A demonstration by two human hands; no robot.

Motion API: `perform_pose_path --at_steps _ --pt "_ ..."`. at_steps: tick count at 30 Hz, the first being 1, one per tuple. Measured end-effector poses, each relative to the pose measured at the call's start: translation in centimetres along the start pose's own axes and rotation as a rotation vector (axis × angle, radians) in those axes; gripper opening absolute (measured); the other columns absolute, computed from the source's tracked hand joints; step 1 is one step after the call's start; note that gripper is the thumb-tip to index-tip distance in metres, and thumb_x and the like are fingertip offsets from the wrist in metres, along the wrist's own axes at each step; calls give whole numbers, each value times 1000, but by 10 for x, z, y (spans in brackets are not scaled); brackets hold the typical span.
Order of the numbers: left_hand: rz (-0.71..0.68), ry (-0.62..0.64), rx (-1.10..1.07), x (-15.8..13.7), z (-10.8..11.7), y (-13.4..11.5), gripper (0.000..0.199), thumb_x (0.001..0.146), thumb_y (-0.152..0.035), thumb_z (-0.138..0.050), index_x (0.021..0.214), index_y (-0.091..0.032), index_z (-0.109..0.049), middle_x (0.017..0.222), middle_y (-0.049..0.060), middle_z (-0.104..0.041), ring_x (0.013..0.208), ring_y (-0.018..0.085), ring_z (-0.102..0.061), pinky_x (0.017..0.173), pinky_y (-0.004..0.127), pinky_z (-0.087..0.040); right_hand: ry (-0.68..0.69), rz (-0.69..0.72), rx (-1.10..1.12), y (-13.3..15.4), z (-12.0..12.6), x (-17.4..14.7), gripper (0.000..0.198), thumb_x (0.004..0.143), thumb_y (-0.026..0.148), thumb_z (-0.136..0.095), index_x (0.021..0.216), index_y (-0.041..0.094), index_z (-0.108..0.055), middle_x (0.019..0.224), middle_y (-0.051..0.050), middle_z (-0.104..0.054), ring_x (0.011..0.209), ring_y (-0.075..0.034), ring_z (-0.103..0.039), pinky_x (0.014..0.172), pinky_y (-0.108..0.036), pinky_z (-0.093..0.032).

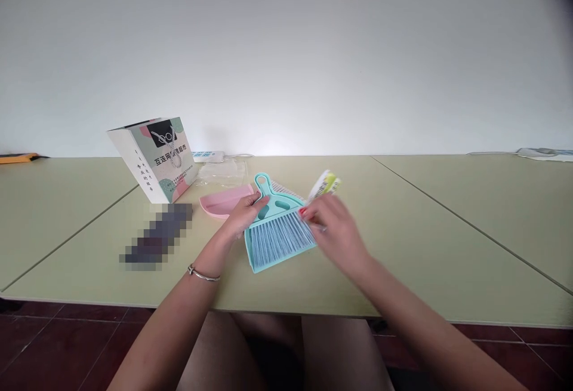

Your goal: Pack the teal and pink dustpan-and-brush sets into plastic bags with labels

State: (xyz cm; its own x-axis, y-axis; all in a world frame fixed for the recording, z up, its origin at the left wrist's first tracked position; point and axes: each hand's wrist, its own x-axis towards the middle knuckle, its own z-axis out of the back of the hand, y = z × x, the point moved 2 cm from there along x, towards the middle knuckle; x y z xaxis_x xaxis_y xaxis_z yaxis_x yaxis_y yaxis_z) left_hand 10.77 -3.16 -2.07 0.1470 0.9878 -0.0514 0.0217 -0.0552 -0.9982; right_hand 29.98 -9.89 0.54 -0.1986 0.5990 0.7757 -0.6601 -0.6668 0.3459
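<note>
A teal mini dustpan (255, 262) with a matching hand brush (282, 239) nested in it is tilted above the table, its grey-blue bristles toward me. My left hand (244, 215) grips the set at its left side, the thumb on the brush near the looped handle. At the right edge of the bristles, my right hand (335, 224) has its fingers pinched on a crumpled white and yellow-green piece (324, 185), which looks like a label or wrapper. A pink dustpan (224, 202) lies behind my left hand. Pale bristles of another brush (286, 190) show partly behind the teal set.
A printed paper bag (163, 158) with rope handles stands at the back left. Clear plastic packaging (221, 171) and a white power strip (208, 156) lie beside it by the wall. A blurred-out dark object (159, 239) rests on the table (425, 248) left of my arm.
</note>
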Motion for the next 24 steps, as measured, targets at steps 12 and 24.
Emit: perform_pose_path --at_steps 12,24 --pt "-47 -117 -304 3 -2 -1 35 60 -44 -75 78 -18 -61 70 0 -66 63 15 -62 63 27 -50 336 248 -272 16 -36 -34 51 88 47 -48 127 14 -51 138 -14 -47 128 -27 -41 105 -46 -34" --pt "24 318 -212 -16 -12 -13 44 69 -31 -74 107 -14 -62 103 10 -69 92 22 -65 85 34 -50 260 10 -383 32 -48 -35 83 79 68 -42 139 12 -37 134 -21 -46 119 -37 -39 95 -56 -27"
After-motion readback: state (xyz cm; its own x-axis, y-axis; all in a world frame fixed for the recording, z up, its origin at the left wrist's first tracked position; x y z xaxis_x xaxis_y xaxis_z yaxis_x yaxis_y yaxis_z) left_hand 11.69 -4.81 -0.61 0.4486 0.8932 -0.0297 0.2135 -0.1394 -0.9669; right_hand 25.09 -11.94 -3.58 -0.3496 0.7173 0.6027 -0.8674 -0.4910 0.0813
